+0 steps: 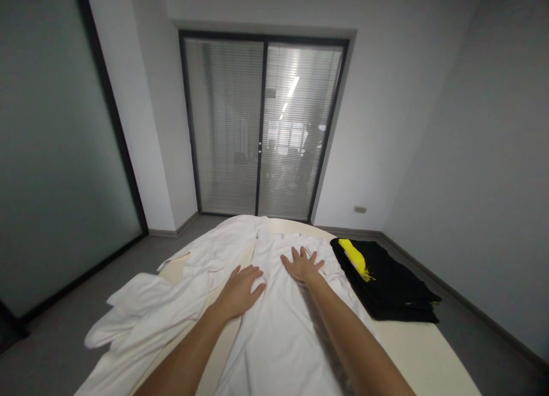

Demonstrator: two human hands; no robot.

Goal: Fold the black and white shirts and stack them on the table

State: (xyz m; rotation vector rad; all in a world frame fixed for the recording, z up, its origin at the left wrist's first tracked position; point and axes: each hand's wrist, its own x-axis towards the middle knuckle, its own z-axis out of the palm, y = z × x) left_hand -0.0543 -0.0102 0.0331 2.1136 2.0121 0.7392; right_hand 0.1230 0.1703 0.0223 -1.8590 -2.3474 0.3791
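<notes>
A white cloth garment point(278, 322) lies spread along the middle of the table, with small wrinkles near its far end. My left hand point(241, 293) rests on its left edge, fingers stretched out and the thumb apart. Farther forward, my right hand point(302, 266) presses flat on the same cloth with its fingers spread. Neither hand grasps anything. To the left lies a second white cloth piece point(171, 296), rumpled and hanging over the table's left side. Whether the two white pieces join at the far end I cannot tell.
Folded black cloth point(386, 279) with a yellow print is stacked at the table's right edge. The cream table point(422, 350) has a rounded far end. Beyond it stand a glass door with blinds point(261, 127) and pale walls; a frosted panel point(60, 127) is at left.
</notes>
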